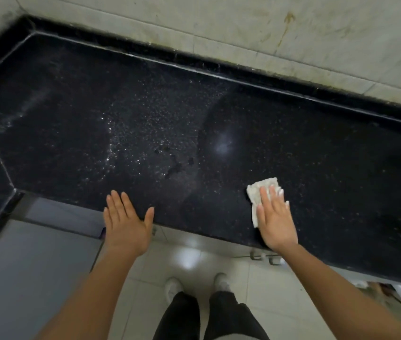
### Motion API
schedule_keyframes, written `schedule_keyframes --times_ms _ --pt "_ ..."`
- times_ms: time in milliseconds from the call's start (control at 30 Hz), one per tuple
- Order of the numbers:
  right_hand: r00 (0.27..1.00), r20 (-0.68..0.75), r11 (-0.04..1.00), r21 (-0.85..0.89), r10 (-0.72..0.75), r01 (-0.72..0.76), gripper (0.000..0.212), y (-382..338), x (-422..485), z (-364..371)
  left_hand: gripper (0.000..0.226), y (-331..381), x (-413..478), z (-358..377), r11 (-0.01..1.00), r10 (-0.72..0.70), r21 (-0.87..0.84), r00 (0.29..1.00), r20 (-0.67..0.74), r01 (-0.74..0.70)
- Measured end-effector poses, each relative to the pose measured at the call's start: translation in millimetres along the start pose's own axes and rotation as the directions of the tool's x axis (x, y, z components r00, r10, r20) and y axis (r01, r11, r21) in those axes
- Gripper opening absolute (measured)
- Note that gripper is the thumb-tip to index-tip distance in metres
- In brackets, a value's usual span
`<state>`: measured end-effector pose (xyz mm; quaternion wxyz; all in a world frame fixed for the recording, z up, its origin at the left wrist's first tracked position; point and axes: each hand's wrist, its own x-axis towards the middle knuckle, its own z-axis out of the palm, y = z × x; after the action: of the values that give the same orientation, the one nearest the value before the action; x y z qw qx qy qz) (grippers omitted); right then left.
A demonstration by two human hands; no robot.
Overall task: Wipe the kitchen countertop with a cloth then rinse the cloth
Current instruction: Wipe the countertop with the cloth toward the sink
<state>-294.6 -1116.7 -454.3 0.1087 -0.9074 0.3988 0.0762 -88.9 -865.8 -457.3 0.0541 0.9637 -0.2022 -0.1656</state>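
Note:
A black speckled stone countertop (pixel 219 114) fills most of the view, with water droplets and small dark smears across its middle. A small white cloth (pixel 258 192) lies flat near the counter's front edge on the right. My right hand (pixel 275 219) presses down on it with straight fingers, covering its lower right part. My left hand (pixel 126 222) rests flat and open on the front edge of the counter, well to the left of the cloth, holding nothing.
A stained pale tiled wall (pixel 243 28) runs behind a raised black backsplash strip. The counter angles off at the left. Below the front edge are cabinet handles (pixel 265 257), a pale tiled floor, my legs and white shoes (pixel 172 288).

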Motion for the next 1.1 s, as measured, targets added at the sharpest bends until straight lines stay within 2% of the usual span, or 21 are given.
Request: schedule_keyframes --times_ms 100,167,267,333,400,433,500,533,567,600,667,733,800,833,867,900,967,1000,1100 --pt "0.963 -0.004 0.959 0.096 0.268 -0.266 0.055 -36 21 2 0.084 -1 1 2 0.999 0.006 -0.032 1.000 0.002 -0.006" --pt "0.959 -0.015 0.957 0.066 0.283 -0.282 0.056 -76 29 5 0.087 -1 2 2 0.999 0.008 -0.047 1.000 0.001 -0.008" --pt "0.997 -0.065 0.999 -0.027 -0.034 0.032 0.056 -141 28 18 0.095 -2 4 5 0.997 0.015 -0.072 1.000 -0.017 -0.016" --pt "0.971 0.023 0.972 0.008 -0.236 0.236 0.055 -172 20 23 0.104 -3 5 6 0.995 0.022 -0.092 1.000 -0.023 -0.024" --pt "0.920 0.115 0.927 0.026 -0.374 0.374 0.055 -176 15 23 0.108 -3 6 7 0.994 0.027 -0.102 1.000 -0.010 -0.028" --pt "0.888 0.115 0.894 0.002 -0.446 0.449 0.056 -169 16 21 0.107 -3 6 6 0.994 0.025 -0.104 1.000 0.006 -0.024" --pt "0.772 0.104 0.765 -0.106 -0.627 0.635 0.056 -143 25 16 0.108 -3 7 4 0.994 0.022 -0.108 0.999 0.026 -0.019" --pt "0.730 0.110 0.716 -0.140 -0.675 0.684 0.055 -126 33 14 0.109 -3 7 3 0.994 0.021 -0.106 0.999 0.032 -0.017" --pt "0.729 0.111 0.711 -0.164 -0.675 0.683 0.053 -111 42 8 0.107 -3 7 3 0.995 0.018 -0.096 0.999 0.042 -0.014" --pt "0.761 0.105 0.738 -0.194 -0.640 0.647 0.052 -99 52 0 0.104 -3 7 3 0.997 0.014 -0.079 0.999 0.052 -0.009" --pt "0.874 0.017 0.854 -0.203 -0.485 0.478 0.055 -83 71 -10 0.097 -3 7 1 0.998 0.005 -0.064 0.998 0.067 0.000" --pt "0.979 0.057 0.969 -0.145 -0.193 0.200 0.054 -78 89 -15 0.097 -3 6 1 0.998 0.005 -0.063 0.998 0.067 -0.001" --pt "0.997 0.076 0.999 -0.037 0.025 -0.022 0.054 -94 102 -13 0.100 -4 6 2 0.998 0.010 -0.061 0.998 0.065 -0.006" --pt "0.995 0.067 0.998 -0.009 0.067 -0.067 0.055 -106 103 -12 0.100 -4 6 2 0.998 0.013 -0.065 0.998 0.065 -0.008" --pt "0.997 0.062 0.999 -0.010 0.051 -0.051 0.055 -119 104 -9 0.100 -4 6 2 0.998 0.015 -0.070 0.998 0.063 -0.011" --pt "0.998 0.066 0.999 -0.031 -0.014 0.017 0.055 -133 99 -9 0.100 -3 7 2 0.997 0.018 -0.075 0.998 0.064 -0.014" --pt "0.960 0.093 0.960 -0.062 -0.266 0.272 0.054 -154 80 -1 0.100 -3 7 1 0.996 0.024 -0.084 0.997 0.072 -0.018" --pt "0.909 0.094 0.909 -0.057 -0.406 0.412 0.052 -160 69 5 0.100 -2 7 1 0.996 0.025 -0.086 0.997 0.079 -0.018" --pt "0.669 0.154 0.660 -0.108 -0.728 0.743 0.053 -158 45 15 0.100 -1 8 -3 0.996 0.017 -0.089 0.993 0.113 -0.007"
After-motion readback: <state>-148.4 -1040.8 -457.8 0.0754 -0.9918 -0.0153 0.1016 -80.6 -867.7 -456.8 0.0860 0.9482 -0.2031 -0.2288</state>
